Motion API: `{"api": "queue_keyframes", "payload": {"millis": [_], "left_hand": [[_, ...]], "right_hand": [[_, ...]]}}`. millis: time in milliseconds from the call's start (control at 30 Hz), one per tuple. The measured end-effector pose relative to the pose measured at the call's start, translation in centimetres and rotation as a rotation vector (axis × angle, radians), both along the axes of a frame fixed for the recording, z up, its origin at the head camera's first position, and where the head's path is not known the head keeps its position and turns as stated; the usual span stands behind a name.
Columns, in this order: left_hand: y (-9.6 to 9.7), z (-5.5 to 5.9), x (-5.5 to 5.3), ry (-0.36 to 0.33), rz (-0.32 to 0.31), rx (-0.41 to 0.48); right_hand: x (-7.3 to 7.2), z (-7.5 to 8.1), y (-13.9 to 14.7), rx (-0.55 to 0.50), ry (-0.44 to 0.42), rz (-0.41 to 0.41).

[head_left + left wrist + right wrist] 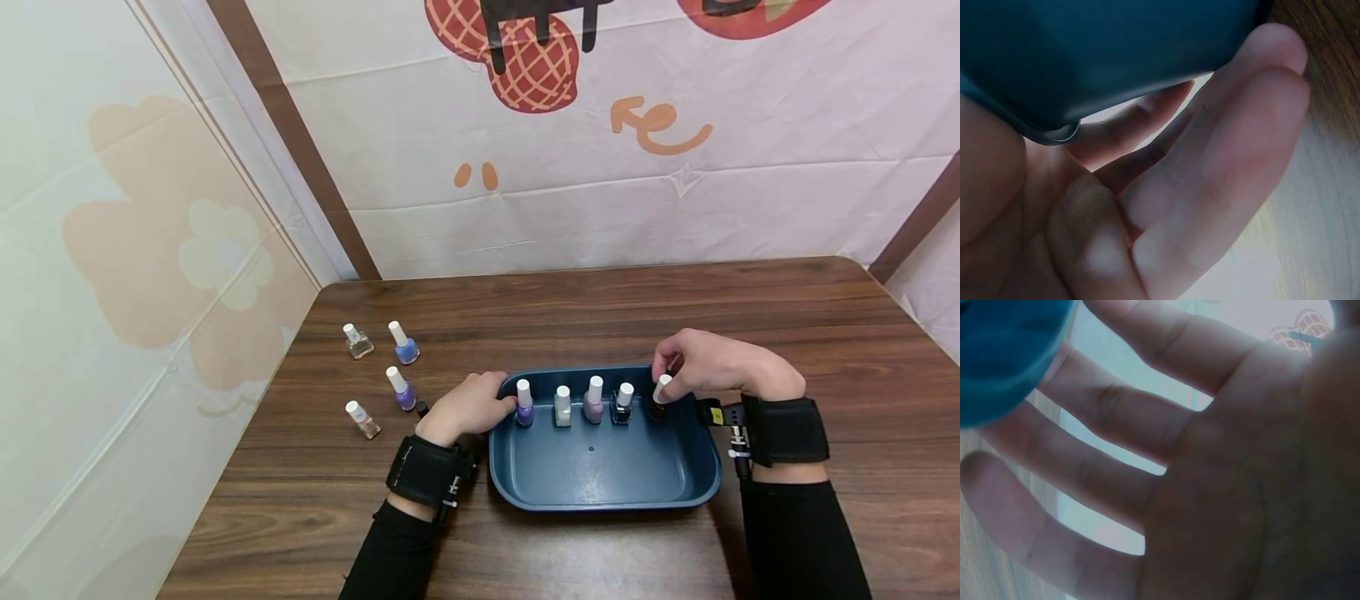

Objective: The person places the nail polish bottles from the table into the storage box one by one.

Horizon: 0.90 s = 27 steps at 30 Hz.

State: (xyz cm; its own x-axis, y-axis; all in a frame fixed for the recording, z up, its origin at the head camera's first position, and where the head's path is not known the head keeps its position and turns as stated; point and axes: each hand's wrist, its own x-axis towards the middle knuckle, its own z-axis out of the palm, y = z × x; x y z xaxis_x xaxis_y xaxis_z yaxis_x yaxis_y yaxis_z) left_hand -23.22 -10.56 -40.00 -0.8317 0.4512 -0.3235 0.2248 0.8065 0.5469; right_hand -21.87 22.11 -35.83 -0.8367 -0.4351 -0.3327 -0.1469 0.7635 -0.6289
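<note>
A blue tray lies on the table with a row of nail polish bottles along its far side. My left hand grips the tray's left rim; in the left wrist view the rim sits between thumb and curled fingers. At the far right corner, my right hand pinches the white cap of a dark nail polish bottle. To its left stand a black bottle, a mauve bottle, a pale bottle and a purple bottle. The right wrist view hides the pinched bottle.
Left of the tray are a clear bottle, a blue bottle, a violet bottle and a pinkish bottle. A black cap shows partly behind my left hand. A printed cloth hangs behind the wooden table.
</note>
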Motion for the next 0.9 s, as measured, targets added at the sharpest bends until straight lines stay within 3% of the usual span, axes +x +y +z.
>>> {"api": "queue_keyframes", "payload": {"millis": [233,467,900], "left_hand": [[-0.6,-0.1,0.1,0.008,0.004,-0.008],[-0.9,-0.2,0.1,0.008,0.001,-0.004],[-0.4,-0.2,-0.2,0.028,-0.032,-0.008]], "right_hand": [[-0.2,0.1,-0.5,-0.002,-0.001,0.012],[-0.2,0.2,-0.5,-0.036,0.069,0.027],[0.6,0.3,2.8,-0.086,0.074,-0.085]]}}
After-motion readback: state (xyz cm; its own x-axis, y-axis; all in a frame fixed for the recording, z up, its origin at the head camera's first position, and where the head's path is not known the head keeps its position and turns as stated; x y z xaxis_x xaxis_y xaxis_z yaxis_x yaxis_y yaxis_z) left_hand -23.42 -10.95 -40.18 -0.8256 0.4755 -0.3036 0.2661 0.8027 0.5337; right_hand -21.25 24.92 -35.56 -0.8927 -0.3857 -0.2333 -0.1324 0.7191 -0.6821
